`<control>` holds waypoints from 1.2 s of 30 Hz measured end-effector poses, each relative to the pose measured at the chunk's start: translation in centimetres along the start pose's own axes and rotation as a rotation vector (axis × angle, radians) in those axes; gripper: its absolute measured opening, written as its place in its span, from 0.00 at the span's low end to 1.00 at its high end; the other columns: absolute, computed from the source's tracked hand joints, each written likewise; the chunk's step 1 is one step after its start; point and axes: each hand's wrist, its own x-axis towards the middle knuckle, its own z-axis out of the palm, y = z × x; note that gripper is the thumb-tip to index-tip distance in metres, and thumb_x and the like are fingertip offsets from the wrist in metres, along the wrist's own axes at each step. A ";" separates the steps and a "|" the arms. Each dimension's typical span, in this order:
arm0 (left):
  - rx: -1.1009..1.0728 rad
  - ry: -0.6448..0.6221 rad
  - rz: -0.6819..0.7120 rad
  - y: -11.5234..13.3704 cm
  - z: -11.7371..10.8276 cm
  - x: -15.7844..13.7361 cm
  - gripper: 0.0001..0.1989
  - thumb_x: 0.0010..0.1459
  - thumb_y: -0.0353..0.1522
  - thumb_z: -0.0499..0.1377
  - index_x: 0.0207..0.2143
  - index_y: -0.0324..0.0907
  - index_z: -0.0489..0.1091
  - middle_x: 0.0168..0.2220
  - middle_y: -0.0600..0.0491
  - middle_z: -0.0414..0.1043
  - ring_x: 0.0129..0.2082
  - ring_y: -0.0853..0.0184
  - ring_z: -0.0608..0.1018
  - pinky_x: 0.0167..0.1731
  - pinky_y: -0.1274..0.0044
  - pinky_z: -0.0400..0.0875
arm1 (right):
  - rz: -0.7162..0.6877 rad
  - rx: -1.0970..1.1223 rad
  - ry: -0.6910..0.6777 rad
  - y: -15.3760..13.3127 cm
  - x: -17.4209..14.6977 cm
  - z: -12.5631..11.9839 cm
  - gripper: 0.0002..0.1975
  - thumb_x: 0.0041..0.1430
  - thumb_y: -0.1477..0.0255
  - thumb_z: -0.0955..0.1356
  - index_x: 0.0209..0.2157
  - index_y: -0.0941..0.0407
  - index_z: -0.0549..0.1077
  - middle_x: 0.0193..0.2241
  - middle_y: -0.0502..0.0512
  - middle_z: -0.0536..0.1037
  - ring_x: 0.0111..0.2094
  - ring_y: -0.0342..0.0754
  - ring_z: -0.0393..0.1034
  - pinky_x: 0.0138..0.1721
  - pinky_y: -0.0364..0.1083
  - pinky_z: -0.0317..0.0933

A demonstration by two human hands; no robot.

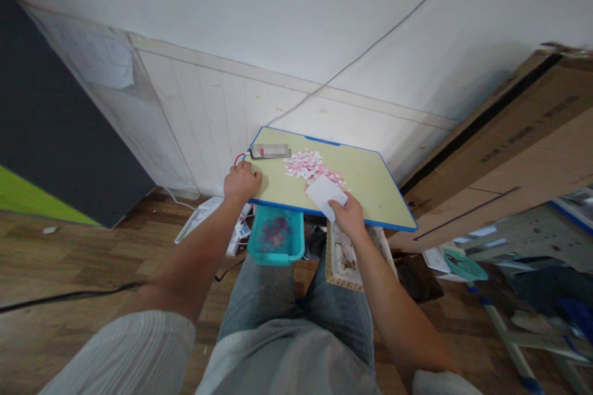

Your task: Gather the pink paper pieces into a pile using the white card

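Observation:
My right hand (349, 215) pinches a flat white square card (325, 192), thumb on top, near the front edge of a small pale-yellow tabletop with a blue rim (370, 173). The card's far edge lies against a heap of small pink and white pieces (308, 165), too small to name. My left hand (243, 181) rests at the table's left front corner with its fingers curled; whatever they may hold is hidden. Just beyond it lies a phone (271, 152), its screen blurred, with a red cable running off at the left.
Below the front edge are a teal plastic basin (277, 257) with dark reddish bits inside and a speckled pale box (343, 281). Large cardboard boxes (509, 142) lean at the right. A white wall (278, 24) stands behind the table; a metal-legged frame (509, 336) is at lower right.

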 end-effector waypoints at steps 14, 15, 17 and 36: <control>0.012 0.010 0.005 0.0 0.1 0.1 0.26 0.66 0.43 0.46 0.60 0.40 0.66 0.61 0.39 0.67 0.57 0.49 0.68 0.50 0.60 0.69 | -0.055 -0.121 0.018 -0.9 2.6 -0.3 0.19 0.56 0.61 0.67 0.45 0.55 0.77 0.38 0.57 0.82 0.36 0.54 0.73 0.42 0.51 0.66; 0.011 0.009 0.005 0.0 0.1 0.1 0.26 0.66 0.43 0.46 0.60 0.40 0.66 0.61 0.39 0.67 0.57 0.49 0.68 0.50 0.60 0.69 | -0.068 -0.124 0.006 -1.0 2.5 -0.1 0.19 0.56 0.61 0.67 0.46 0.55 0.77 0.39 0.57 0.82 0.36 0.54 0.73 0.43 0.51 0.66; 0.012 0.005 -0.001 0.0 0.1 0.0 0.26 0.66 0.43 0.46 0.60 0.41 0.66 0.61 0.39 0.67 0.57 0.49 0.68 0.50 0.60 0.69 | -0.090 -0.100 -0.026 -1.0 2.4 0.1 0.20 0.56 0.62 0.67 0.47 0.55 0.77 0.40 0.58 0.82 0.37 0.54 0.74 0.43 0.50 0.66; 0.009 -0.013 -0.007 0.0 0.1 0.0 0.26 0.66 0.43 0.46 0.60 0.41 0.65 0.61 0.39 0.66 0.58 0.49 0.67 0.51 0.61 0.68 | 0.040 -0.089 0.120 -0.9 0.2 -0.5 0.17 0.53 0.62 0.68 0.40 0.56 0.79 0.34 0.58 0.82 0.33 0.55 0.74 0.38 0.50 0.66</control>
